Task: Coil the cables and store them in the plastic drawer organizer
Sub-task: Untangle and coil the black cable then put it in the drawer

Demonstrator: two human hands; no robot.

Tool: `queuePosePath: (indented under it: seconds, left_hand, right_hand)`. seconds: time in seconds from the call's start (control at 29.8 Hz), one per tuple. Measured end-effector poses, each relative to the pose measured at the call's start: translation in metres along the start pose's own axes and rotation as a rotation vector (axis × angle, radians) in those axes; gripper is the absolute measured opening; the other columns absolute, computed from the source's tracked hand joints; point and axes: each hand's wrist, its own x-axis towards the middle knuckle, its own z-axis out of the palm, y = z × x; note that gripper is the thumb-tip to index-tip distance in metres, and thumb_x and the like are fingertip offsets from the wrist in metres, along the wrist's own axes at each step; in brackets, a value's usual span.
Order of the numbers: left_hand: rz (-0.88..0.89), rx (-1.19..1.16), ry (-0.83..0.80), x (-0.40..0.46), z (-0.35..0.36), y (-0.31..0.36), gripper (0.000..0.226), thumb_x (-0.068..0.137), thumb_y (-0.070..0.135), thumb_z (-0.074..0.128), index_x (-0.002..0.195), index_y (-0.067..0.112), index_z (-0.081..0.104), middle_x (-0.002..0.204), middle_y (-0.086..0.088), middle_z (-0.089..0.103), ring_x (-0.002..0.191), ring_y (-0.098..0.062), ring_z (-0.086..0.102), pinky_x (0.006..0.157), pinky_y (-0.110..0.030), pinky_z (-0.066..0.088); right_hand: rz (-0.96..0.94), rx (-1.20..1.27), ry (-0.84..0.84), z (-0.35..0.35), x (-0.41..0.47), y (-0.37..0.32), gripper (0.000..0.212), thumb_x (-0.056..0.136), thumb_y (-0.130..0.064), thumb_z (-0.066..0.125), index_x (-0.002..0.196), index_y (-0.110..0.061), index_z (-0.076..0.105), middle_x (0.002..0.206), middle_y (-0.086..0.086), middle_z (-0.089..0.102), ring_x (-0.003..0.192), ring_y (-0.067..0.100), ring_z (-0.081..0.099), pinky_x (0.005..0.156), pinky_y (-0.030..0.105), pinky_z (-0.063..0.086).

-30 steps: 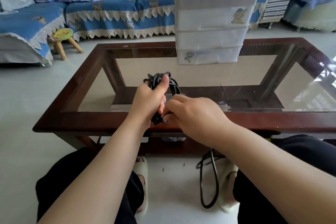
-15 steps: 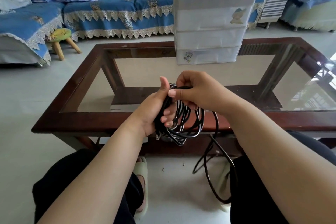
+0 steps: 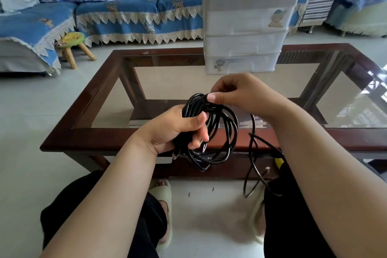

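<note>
My left hand [image 3: 171, 130] is gripping a bundle of black cable [image 3: 211, 132], its fingers [image 3: 199, 132] curling around the gathered loops on the bundle's left side, thumb lying across the front. My right hand [image 3: 240, 94] is pinching the top of the same coil between thumb and curled fingertips, just above the left hand. The loops are hanging in a rough circle between the two hands, in the air in front of the near edge of the worktop [image 3: 117, 138]. A loose length of the cable is dropping from under my right wrist, trailing down past the worktop's edge toward the floor [image 3: 25, 153] beside my right knee.

The worktop is a dark wooden frame around glass panels. On its far side a white plastic drawer organizer [image 3: 245, 27] is standing upright, three drawers stacked under an open top tray split into compartments; all the drawers are looking closed, and small cartoon stickers are showing on the top and bottom fronts. The coil is well apart from it.

Beyond the worktop, a sofa [image 3: 125, 10] under blue lace-trimmed covers is running along the back, with a small wooden stool [image 3: 73, 46] standing on the floor in front of it. My feet in pale slippers [image 3: 165, 197] are resting below.
</note>
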Motion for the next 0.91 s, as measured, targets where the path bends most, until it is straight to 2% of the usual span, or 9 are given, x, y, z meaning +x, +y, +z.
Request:
queuePosePath:
  seconds: [0.07,0.2,0.3,0.44,0.5,0.6,0.7,0.8,0.91]
  left_hand:
    - [0.001,-0.032,0.011,-0.002,0.001,0.001,0.047,0.072,0.047,0.072,0.083,0.004,0.056,0.056,-0.007,0.058,0.045,-0.014,0.057,0.050,-0.025,0.049]
    - [-0.029,-0.180,-0.082,-0.003,-0.001,0.006,0.043,0.077,0.048,0.069,0.079,0.011,0.048,0.043,0.008,0.044,0.032,-0.002,0.041,0.041,-0.020,0.044]
    - [-0.048,-0.353,-0.177,-0.007,-0.011,0.011,0.034,0.083,0.044,0.067,0.075,0.014,0.051,0.041,0.010,0.042,0.030,-0.001,0.040,0.036,-0.018,0.039]
    - [0.089,-0.676,-0.301,-0.010,-0.028,0.020,0.027,0.096,0.034,0.051,0.086,0.009,0.048,0.044,0.007,0.037,0.032,-0.006,0.039,0.039,-0.020,0.037]
    - [0.211,-0.737,-0.149,-0.009,-0.034,0.024,0.028,0.096,0.037,0.045,0.084,0.011,0.044,0.042,0.008,0.038,0.032,-0.005,0.036,0.039,-0.017,0.038]
    - [0.424,-0.843,0.310,-0.010,-0.045,0.029,0.032,0.096,0.040,0.044,0.074,0.016,0.043,0.038,0.009,0.040,0.031,-0.004,0.038,0.038,-0.014,0.036]
    - [0.537,-0.992,0.700,-0.011,-0.059,0.031,0.047,0.100,0.036,0.045,0.056,0.019,0.040,0.041,0.010,0.032,0.035,-0.005,0.031,0.041,-0.014,0.031]
    - [0.542,-1.004,0.872,-0.012,-0.064,0.030,0.052,0.100,0.035,0.045,0.051,0.020,0.034,0.044,0.010,0.030,0.037,-0.006,0.030,0.043,-0.015,0.030]
    - [0.519,-0.914,0.943,-0.010,-0.058,0.027,0.051,0.100,0.037,0.045,0.053,0.021,0.034,0.046,0.010,0.030,0.038,-0.005,0.028,0.044,-0.017,0.029]
  right_hand:
    - [-0.016,0.108,-0.006,-0.002,0.001,0.002,0.027,0.074,-0.040,0.072,0.078,-0.014,0.067,0.067,-0.003,0.058,0.063,0.008,0.051,0.064,0.022,0.044]
    - [-0.018,0.021,0.024,0.008,0.001,0.007,0.056,0.075,-0.062,0.050,0.073,-0.007,0.057,0.059,-0.002,0.045,0.055,0.008,0.040,0.056,0.021,0.035]
    - [0.052,0.050,0.012,0.017,0.001,0.012,0.072,0.077,-0.069,0.036,0.081,-0.003,0.064,0.069,0.012,0.060,0.065,0.012,0.053,0.064,0.025,0.042]
    - [0.157,0.141,0.043,0.030,0.006,0.016,0.048,0.096,-0.043,0.045,0.067,-0.007,0.055,0.062,0.013,0.049,0.055,0.019,0.043,0.047,0.022,0.036]
    - [0.239,0.419,-0.034,0.041,0.006,0.023,0.033,0.099,-0.029,0.046,0.071,-0.011,0.049,0.056,0.006,0.042,0.046,0.017,0.039,0.043,0.022,0.034]
    - [0.351,0.799,-0.247,0.057,0.001,0.026,0.016,0.096,-0.023,0.049,0.091,-0.008,0.050,0.054,-0.003,0.034,0.043,0.009,0.036,0.043,0.020,0.037]
    - [0.448,1.019,-0.429,0.059,-0.005,0.021,0.020,0.093,-0.018,0.049,0.113,-0.014,0.048,0.058,-0.002,0.039,0.043,0.008,0.035,0.042,0.020,0.041]
    - [0.465,1.060,-0.344,0.062,-0.004,0.021,0.025,0.093,-0.007,0.045,0.117,-0.010,0.052,0.060,-0.002,0.038,0.044,0.006,0.032,0.040,0.016,0.030]
    - [0.440,1.101,-0.192,0.060,0.002,0.024,0.024,0.091,-0.001,0.044,0.105,-0.012,0.060,0.064,0.001,0.048,0.051,0.010,0.043,0.047,0.019,0.040]
